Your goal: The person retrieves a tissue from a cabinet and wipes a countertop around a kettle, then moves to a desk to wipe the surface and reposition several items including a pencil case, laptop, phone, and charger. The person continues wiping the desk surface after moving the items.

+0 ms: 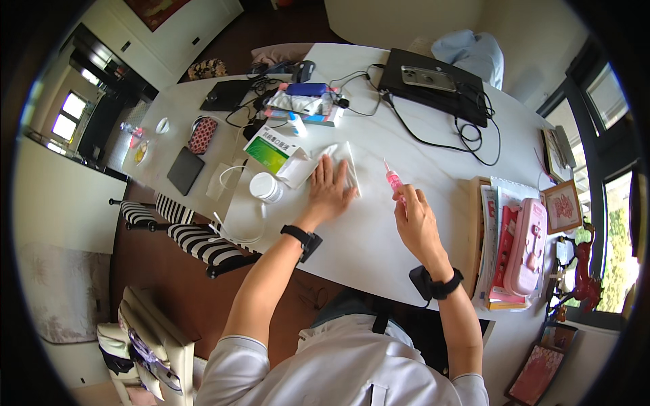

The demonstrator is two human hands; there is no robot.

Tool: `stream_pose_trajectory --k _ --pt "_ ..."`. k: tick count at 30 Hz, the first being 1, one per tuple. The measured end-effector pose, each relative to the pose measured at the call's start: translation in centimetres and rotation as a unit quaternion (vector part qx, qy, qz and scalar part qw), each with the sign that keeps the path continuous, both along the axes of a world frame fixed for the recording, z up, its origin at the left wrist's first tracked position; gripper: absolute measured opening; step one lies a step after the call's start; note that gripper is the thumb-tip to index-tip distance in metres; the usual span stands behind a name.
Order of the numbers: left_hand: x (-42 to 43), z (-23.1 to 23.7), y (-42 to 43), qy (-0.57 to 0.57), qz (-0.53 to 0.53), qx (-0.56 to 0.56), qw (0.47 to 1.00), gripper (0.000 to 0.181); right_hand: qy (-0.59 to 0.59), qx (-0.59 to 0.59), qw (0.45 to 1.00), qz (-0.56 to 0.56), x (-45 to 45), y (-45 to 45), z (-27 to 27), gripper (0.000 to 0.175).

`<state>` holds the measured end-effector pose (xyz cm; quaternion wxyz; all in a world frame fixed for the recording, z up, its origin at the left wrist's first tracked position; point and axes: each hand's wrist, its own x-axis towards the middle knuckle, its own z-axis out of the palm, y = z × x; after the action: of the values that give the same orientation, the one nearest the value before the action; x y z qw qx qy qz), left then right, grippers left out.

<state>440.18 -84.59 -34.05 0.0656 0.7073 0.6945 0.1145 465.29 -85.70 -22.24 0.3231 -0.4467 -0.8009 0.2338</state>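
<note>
My left hand (331, 189) lies palm down on a folded white tissue or cloth (351, 170), its fingers a little apart. A slim pink pen-like tool (392, 177) with a thin pale tip is held in my right hand (417, 221), over the table to the right of the tissue. The tip points away from me; the rear of the tool is hidden in my fingers. Left of my left hand are a green-and-white medicine box (269, 150) with an open flap and a white plastic jar (265, 188). Behind the box lies a small white bottle with a blue cap (296, 125).
A white cable (238, 238) hangs near the white marbled table's (350, 248) front left edge. A black laptop (401, 89) bears a phone (428, 78), with black cables alongside. Books and a pink pencil case (526, 247) stand at right. A black wallet-like item (186, 170) lies at left.
</note>
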Motion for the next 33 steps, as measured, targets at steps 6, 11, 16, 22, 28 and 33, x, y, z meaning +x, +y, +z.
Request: stream_pose_trajectory --k 6,11,16,22,28,33 --pt "0.6 1.5 7.2 0.022 0.03 -0.103 0.994 0.085 0.011 -0.076 0.994 -0.08 4.6 -3.2 2.7 0.017" --pt "2.5 1.9 9.2 0.019 0.024 -0.13 0.991 0.085 0.085 -0.065 0.988 -0.115 8.4 -5.3 5.4 0.012" --pt "11.6 1.1 5.8 0.035 -0.116 -0.067 0.99 0.08 0.131 -0.078 0.976 -0.158 11.1 -7.1 6.7 0.011" --pt "25.1 1.7 -7.7 -0.091 -0.27 0.063 0.956 0.076 0.165 -0.097 0.966 -0.175 12.4 -8.3 5.7 0.007" --pt "19.4 4.4 -15.7 -0.1 -0.25 0.027 0.963 0.068 0.139 -0.098 0.979 -0.116 10.9 -8.3 6.7 0.007" --pt "8.0 4.8 -18.7 -0.022 -0.1 -0.002 0.995 0.07 0.097 -0.091 0.99 -0.037 7.2 -6.7 10.1 0.008"
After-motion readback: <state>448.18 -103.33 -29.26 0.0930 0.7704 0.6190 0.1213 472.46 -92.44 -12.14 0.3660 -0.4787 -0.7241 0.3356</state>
